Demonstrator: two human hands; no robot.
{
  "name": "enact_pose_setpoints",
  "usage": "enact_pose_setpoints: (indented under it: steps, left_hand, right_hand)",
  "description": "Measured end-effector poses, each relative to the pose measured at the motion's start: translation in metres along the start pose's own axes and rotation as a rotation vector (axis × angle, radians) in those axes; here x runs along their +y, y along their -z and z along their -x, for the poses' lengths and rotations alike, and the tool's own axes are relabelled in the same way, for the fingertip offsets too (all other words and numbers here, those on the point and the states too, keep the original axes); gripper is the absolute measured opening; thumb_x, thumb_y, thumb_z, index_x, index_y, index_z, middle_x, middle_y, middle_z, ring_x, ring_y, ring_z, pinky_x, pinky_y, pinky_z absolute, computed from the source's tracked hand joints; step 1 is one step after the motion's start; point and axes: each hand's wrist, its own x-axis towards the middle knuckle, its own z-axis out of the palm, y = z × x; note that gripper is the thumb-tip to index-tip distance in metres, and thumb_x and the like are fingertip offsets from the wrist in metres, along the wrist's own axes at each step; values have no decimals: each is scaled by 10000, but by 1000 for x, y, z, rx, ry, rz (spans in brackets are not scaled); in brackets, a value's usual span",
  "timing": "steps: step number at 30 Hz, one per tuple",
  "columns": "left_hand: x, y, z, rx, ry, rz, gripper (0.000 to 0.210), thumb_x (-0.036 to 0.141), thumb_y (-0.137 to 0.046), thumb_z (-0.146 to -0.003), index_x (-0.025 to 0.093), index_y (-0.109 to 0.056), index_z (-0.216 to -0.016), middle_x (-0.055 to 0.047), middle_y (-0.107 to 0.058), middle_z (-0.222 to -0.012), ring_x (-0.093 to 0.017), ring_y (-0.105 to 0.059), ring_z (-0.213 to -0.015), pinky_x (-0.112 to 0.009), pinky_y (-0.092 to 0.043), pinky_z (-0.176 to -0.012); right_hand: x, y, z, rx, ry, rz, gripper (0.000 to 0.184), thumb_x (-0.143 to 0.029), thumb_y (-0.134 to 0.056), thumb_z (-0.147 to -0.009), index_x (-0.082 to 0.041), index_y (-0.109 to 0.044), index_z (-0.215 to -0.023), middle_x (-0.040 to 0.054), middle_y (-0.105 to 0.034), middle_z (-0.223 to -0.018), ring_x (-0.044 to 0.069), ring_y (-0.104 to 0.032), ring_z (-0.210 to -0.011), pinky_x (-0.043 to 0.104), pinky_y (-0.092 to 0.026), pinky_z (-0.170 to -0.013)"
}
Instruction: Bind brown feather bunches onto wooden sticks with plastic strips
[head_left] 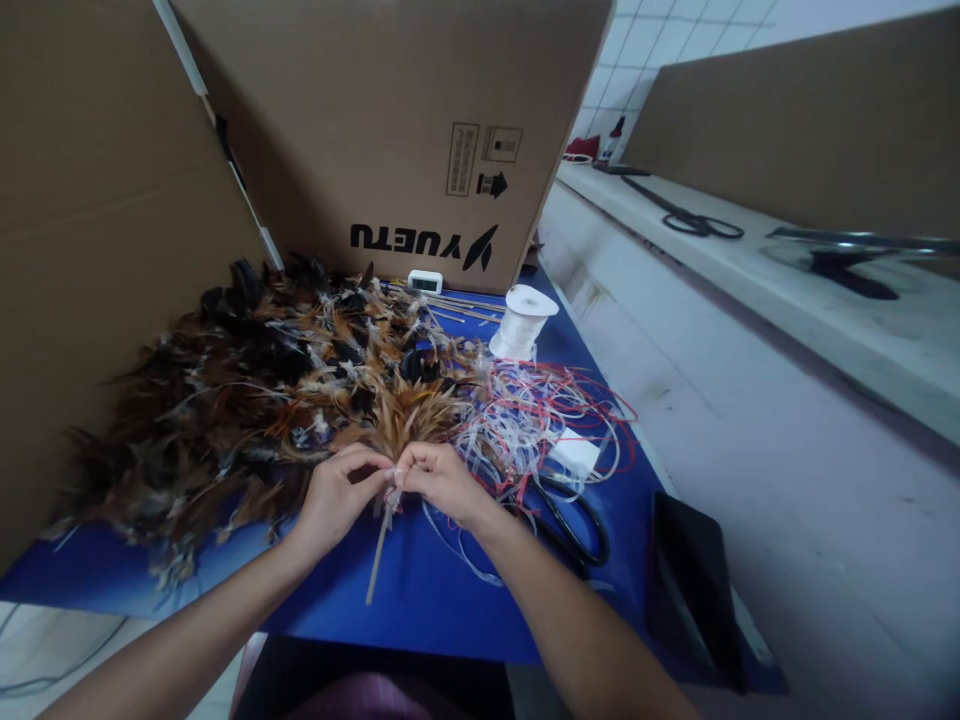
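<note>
A bunch of tan feathers (409, 405) fans out just beyond my hands, with a thin stick (376, 565) pointing back toward me from its base. My left hand (337, 495) pinches at the whitish tied base of the bunch, thumb and forefinger closed. From the other side my right hand (442, 482) pinches the same spot, its fingertips meeting the left ones. Any strand between the fingers is too small to make out. White and red plastic strips (517, 410) lie tangled to the right, beside black-handled scissors (574, 530).
A large heap of brown and black feathers (247, 380) covers the left of the blue table (442, 610). Behind stand a spool of white ribbon (523, 322), a small white display device (425, 281) and a cardboard box (337, 120). A black phone-like object (690, 570) lies right; more scissors (697, 222) rest on the ledge.
</note>
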Motion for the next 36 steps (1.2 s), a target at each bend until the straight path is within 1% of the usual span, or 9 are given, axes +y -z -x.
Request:
enact_pose_setpoints:
  steps: [3,6,10,13,20,25,31,34,36]
  left_hand:
    - [-1,4,-2,-13,-119,-78,81,239,-652,-776,200,-714,-742,-13,-646,-720,-148,-593,-711,-250,-428,-675]
    - [-3,6,-2,-20,-175,-93,104,234,-621,-812,194,-694,-750,-11,-640,-727,-136,-586,-692,-236,-425,-639]
    - [-6,5,0,-2,-213,-72,125,238,-598,-835,187,-683,-757,-19,-642,-749,-136,-593,-704,-236,-437,-636]
    - [-7,3,0,38,-224,-40,105,234,-608,-824,182,-685,-776,-29,-651,-783,-142,-607,-722,-242,-457,-643]
    - [-12,1,1,123,-259,31,59,195,-640,-793,187,-689,-761,-23,-664,-769,-143,-620,-730,-249,-488,-662]
    - [-13,-1,2,143,-207,147,42,193,-660,-767,184,-691,-740,-25,-686,-761,-144,-640,-703,-248,-513,-641]
    - [-13,-3,2,150,-44,284,64,236,-678,-762,175,-662,-774,-23,-715,-746,-134,-655,-636,-230,-532,-583]
    - [-12,-4,2,127,3,295,101,263,-689,-761,171,-653,-783,-19,-713,-729,-124,-648,-605,-212,-525,-548]
    - [-11,-5,1,105,39,287,125,288,-680,-772,167,-651,-790,-13,-702,-696,-106,-617,-532,-193,-495,-479]
  right_hand:
    - [-3,-1,1,-21,-30,-27,123,-240,-643,-654,-156,-558,-625,-88,-402,-462,48,-278,-448,204,-189,-466]
    - [-9,-3,2,-27,-63,-100,122,-260,-620,-657,-164,-549,-634,-90,-389,-450,52,-282,-433,206,-197,-462]
    - [-13,-3,3,-16,-76,-126,74,-236,-567,-633,-164,-555,-640,-94,-362,-435,55,-274,-426,207,-200,-457]
    - [-12,-2,3,-16,-69,-107,99,-257,-581,-647,-163,-549,-639,-98,-352,-431,52,-258,-423,208,-182,-451]
    - [-12,-1,4,-33,-58,-85,129,-274,-603,-677,-158,-555,-653,-95,-367,-449,50,-264,-429,214,-167,-454]
    - [-14,-1,4,-33,-60,-93,132,-281,-606,-674,-158,-562,-653,-93,-366,-446,53,-265,-433,218,-168,-454]
    - [-15,0,4,-39,-76,-95,141,-296,-593,-680,-157,-573,-667,-96,-347,-445,55,-253,-434,220,-158,-455]
    - [-12,1,4,-40,-70,-78,134,-283,-592,-689,-153,-573,-668,-91,-370,-464,52,-259,-444,219,-161,-462]
    - [-9,1,4,-52,-58,-66,146,-286,-608,-695,-149,-567,-666,-87,-384,-482,49,-263,-457,218,-160,-468]
